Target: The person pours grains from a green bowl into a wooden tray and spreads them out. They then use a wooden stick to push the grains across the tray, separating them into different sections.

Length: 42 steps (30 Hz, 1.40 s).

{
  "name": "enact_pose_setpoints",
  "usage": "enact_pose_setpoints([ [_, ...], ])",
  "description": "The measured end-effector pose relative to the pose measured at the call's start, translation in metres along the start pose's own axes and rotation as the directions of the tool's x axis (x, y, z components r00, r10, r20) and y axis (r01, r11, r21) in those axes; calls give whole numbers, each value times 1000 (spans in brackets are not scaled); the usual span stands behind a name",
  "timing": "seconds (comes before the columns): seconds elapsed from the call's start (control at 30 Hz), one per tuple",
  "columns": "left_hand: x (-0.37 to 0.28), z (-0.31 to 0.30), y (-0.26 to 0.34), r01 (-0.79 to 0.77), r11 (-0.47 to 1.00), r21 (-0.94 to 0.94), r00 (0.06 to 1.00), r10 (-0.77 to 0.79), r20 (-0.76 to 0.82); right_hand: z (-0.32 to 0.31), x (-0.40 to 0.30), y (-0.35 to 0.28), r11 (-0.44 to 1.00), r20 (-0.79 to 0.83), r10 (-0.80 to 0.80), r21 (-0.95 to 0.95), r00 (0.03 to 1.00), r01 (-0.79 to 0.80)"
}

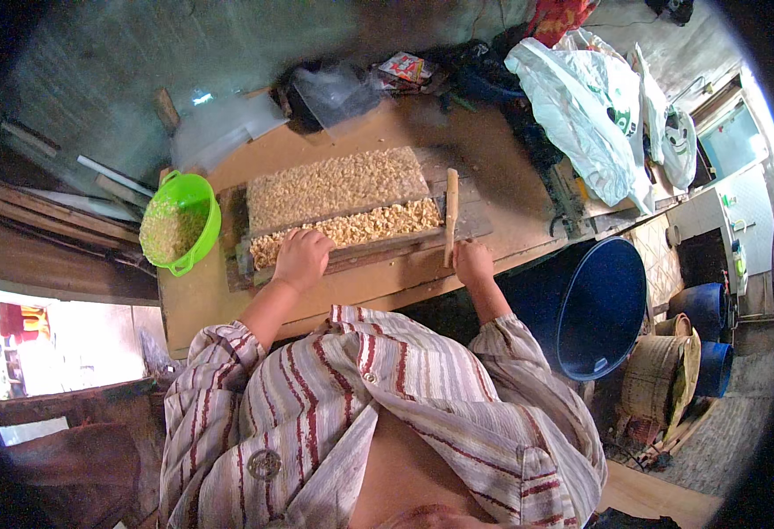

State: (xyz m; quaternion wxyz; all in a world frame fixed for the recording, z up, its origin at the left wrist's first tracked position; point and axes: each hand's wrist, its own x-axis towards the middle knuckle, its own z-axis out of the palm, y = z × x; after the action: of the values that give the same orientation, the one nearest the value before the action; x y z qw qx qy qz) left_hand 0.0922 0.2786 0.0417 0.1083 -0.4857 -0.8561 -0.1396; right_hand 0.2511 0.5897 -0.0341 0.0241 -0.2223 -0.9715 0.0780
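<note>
On a wooden board [476,218] lies a flat slab of pale beans or grains [337,182], which looks covered by clear plastic. Along its near side runs a strip of looser, yellower beans [380,221] in a shallow trough. My left hand [303,258] rests at the left part of this strip's near edge, fingers bent over it; what lies under the fingers is hidden. A pale wooden stick [451,211] lies across the board's right end. Close against the stick's near end is my right hand [473,263], its fingers curled; whether they grip anything is unclear.
A green plastic colander [211,228] with pale beans stands at the table's [334,291] left. Plastic sheets [340,86] lie at the back. White plastic bags [578,112] hang at the right, above a big blue barrel [602,311]. Wooden planks [56,218] lie far left.
</note>
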Motion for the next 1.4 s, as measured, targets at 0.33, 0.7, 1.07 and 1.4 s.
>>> enact_pose_setpoints([
  [0.33,0,-14,-10,139,968,-210,969,-89,230,-44,10,11,929,-191,138,366,972,-60],
  [0.7,2,-24,-3,58,981,-187,985,-25,173,-70,29,-84,898,-421,72,421,904,125],
  [1.07,-36,-1,-2,-46,998,47,999,45,21,-13,-2,-24,446,122,315,856,941,-260],
  [1.4,-38,-3,2,-7,998,64,1000,7,3,-37,-72,-44,109,368,141,917,919,-384],
])
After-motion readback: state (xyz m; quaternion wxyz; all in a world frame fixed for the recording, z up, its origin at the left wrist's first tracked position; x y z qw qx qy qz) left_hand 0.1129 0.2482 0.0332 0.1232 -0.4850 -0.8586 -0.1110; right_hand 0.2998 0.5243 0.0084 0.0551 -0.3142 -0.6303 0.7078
